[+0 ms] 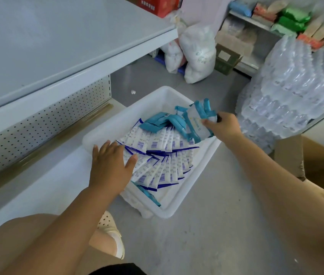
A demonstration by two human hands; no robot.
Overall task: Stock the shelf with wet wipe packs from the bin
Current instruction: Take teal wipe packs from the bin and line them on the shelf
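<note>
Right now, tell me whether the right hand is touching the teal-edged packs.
Touching. The head view shows the right hand gripping a bundle of teal-edged packs, its thumb lying across the front pack, above the white bin.

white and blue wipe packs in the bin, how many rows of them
2. The far row runs across the middle of the white bin, below the teal packs; the near row lies just in front of it. The left hand covers their left ends; some may be hidden.

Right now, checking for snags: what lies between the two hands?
Head view: rows of white packs in the bin lie between left hand and right hand holding teal packs.
</note>
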